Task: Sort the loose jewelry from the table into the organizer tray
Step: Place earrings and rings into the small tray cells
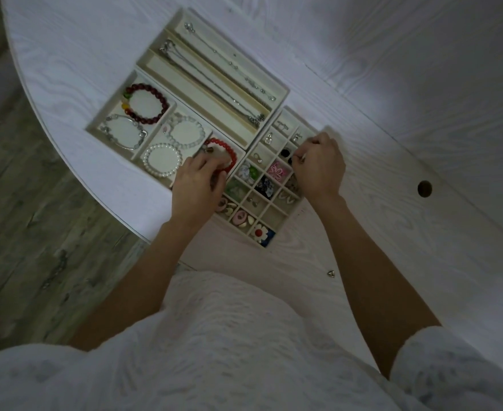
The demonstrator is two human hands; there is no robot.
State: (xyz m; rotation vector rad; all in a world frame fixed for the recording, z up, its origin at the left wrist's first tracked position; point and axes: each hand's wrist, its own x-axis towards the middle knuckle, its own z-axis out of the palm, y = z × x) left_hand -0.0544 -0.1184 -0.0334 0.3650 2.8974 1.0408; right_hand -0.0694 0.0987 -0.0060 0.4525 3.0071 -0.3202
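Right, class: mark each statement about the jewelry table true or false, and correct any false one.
1. The dark red bead bracelet lies in an organizer tray compartment. True.
2. The left hand rests flat on the bare table. False: it is at the bright red bracelet over the tray.
3. The right hand pinches a small piece over the small-compartment grid. True.
4. The chain necklaces lie loose on the floor. False: they lie in the long compartments.
5. A small loose piece remains on the table. True.
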